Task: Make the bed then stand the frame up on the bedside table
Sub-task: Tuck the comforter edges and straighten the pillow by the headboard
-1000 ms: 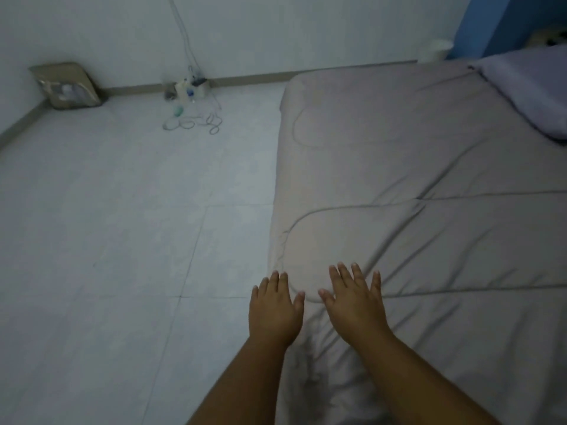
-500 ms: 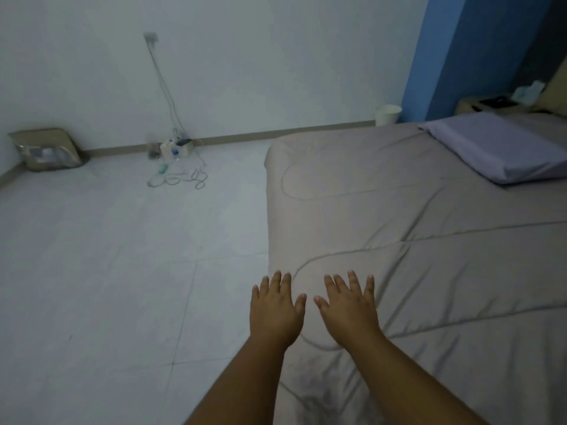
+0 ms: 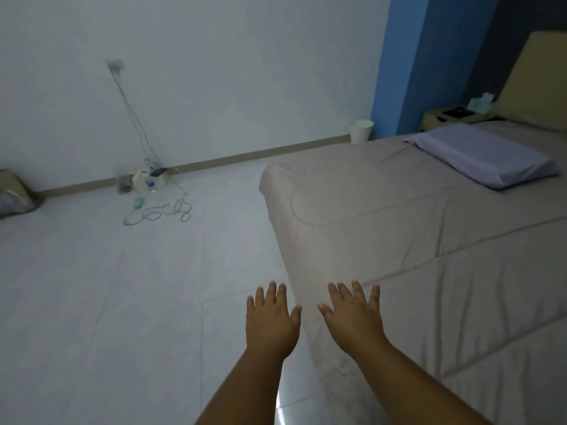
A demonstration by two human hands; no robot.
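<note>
A bed fills the right side, covered by a smooth beige quilt [image 3: 429,240] with a lilac pillow [image 3: 484,156] near its head. Behind the pillow stands a beige bedside table [image 3: 435,118] with a dark flat thing [image 3: 457,111], too small to identify, lying on top. My left hand [image 3: 273,320] hovers palm down over the floor just beside the bed's near edge, fingers spread and empty. Over the quilt's edge, my right hand [image 3: 352,314] is also flat, spread and empty.
A tissue pack [image 3: 480,102] sits on the bedside table beside the tan headboard [image 3: 534,81]. A white bin [image 3: 361,131] stands at the blue wall. Cables and a power strip [image 3: 153,191] lie on the tiled floor by the far wall, a bag [image 3: 13,197] at far left.
My view has lifted and turned toward the head of the bed, bringing the pillow, bedside table and headboard into sight. Both hands have come up off the quilt, the left now over the floor.
</note>
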